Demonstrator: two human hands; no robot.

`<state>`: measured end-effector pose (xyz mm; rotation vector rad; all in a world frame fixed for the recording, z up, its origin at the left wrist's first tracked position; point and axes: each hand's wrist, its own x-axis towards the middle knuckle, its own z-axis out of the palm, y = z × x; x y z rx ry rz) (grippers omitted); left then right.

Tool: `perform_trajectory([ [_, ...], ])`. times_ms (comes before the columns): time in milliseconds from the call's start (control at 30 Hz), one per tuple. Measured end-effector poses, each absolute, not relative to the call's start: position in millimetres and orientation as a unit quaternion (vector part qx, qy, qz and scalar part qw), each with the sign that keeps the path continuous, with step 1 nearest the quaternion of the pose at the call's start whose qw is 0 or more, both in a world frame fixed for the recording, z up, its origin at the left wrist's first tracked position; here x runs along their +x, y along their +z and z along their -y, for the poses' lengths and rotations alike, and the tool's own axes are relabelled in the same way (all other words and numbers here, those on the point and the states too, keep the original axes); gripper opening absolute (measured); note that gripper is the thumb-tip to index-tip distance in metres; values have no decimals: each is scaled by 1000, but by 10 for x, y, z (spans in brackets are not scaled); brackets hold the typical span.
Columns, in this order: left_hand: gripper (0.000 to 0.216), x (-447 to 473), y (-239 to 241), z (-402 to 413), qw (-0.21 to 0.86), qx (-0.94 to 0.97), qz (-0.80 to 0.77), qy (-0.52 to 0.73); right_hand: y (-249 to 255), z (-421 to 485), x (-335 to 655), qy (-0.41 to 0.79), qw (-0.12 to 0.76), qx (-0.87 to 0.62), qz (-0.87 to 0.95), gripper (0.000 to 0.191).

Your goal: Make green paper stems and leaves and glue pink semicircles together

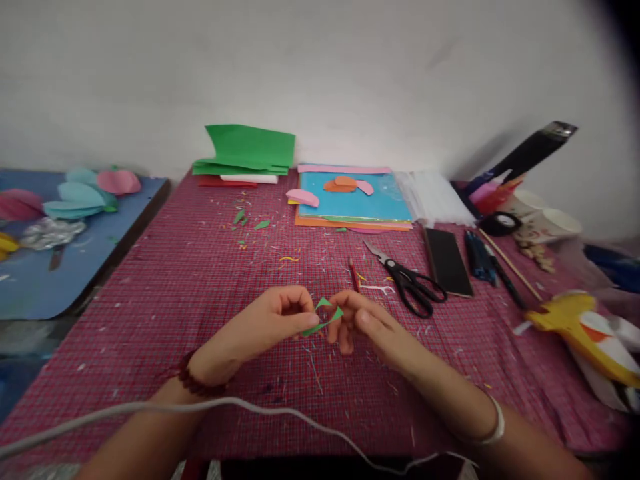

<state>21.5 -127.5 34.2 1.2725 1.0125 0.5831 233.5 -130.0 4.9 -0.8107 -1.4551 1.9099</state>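
My left hand and my right hand meet over the middle of the red checked tablecloth. Both pinch a small green paper piece between thumb and fingers, the left from the left side, the right from the right. The paper looks folded, with pointed ends sticking up and out. A beaded bracelet sits on my left wrist and a white bangle on my right.
Black scissors and a red pencil lie just beyond my right hand. Green paper sheets, a blue sheet stack with orange and pink cutouts, a glue gun, paper cups and paper flowers ring the table. A white cord crosses near me.
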Motion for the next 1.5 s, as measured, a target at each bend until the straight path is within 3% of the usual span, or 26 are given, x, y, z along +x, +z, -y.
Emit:
perform_trajectory([
  [200, 17, 292, 88, 1282, 692, 532, -433, 226, -37, 1288, 2226, 720, 279, -403, 492, 26],
  [533, 12, 269, 23, 1359, 715, 471, -450, 255, -7, 1372, 2253, 677, 366, -414, 486, 16],
  [867, 16, 230, 42, 1342, 643, 400, -502, 418, -20, 1398, 2296, 647, 425, -399, 491, 4],
  [1200, 26, 334, 77, 1415, 756, 371, -447, 300, 13, 1440, 2264, 615, 397, -394, 555, 3],
  [1367, 10, 358, 141, 1443, 725, 456, -463, 227, 12, 1467, 2239, 593, 384, -383, 595, 5],
  [1500, 9, 377, 231, 1470, 693, 491, -474, 232, 16, 1486, 2222, 569, 372, -374, 632, 8],
])
